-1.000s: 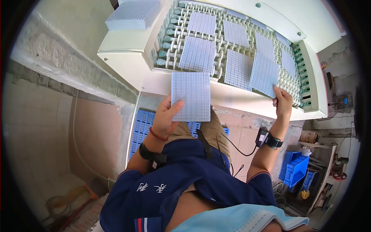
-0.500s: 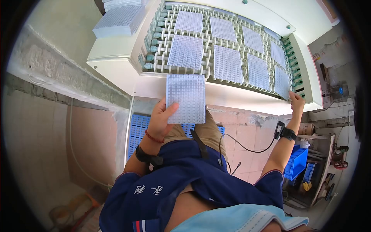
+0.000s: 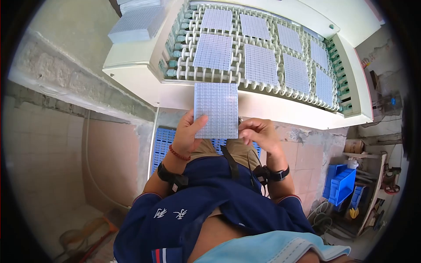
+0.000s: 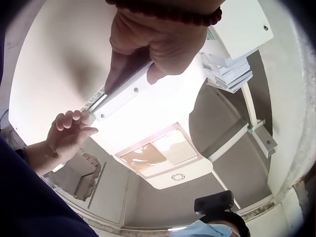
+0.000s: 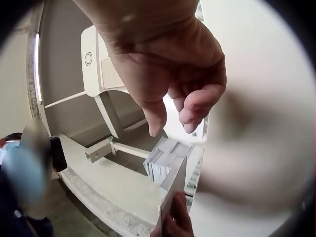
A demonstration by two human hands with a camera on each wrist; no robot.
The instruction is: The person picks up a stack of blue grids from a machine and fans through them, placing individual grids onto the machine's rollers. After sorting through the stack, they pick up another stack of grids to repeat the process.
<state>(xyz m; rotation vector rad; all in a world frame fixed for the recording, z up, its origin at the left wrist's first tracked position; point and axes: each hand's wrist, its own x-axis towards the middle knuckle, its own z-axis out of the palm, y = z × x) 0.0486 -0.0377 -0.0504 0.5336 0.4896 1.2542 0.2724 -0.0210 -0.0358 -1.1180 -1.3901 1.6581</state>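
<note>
My left hand [image 3: 187, 131] grips a pale blue, grid-patterned circuit board [image 3: 216, 109] by its left side, thumb on the top face. The board lies face up in front of the conveyor's near edge. My right hand [image 3: 262, 135] is beside the board's right edge with its fingers loosely bent. In the right wrist view, the right thumb and fingers [image 5: 197, 106] stand apart with nothing between them. More boards of the same kind [image 3: 261, 65] lie in two rows on a conveyor of white wheels [image 3: 238, 65].
Stacked boards [image 3: 136, 24] stand on the machine's left end. The cream machine wall [image 3: 280, 103] runs between me and the wheels. A blue slotted pallet [image 3: 161, 144] is on the floor below. Blue bins [image 3: 342, 184] and a wooden rack [image 3: 372, 193] stand at the right.
My right hand set a board on the front row's right end, let go, and came back left to the board in my left hand. The left hand kept its grip.
</note>
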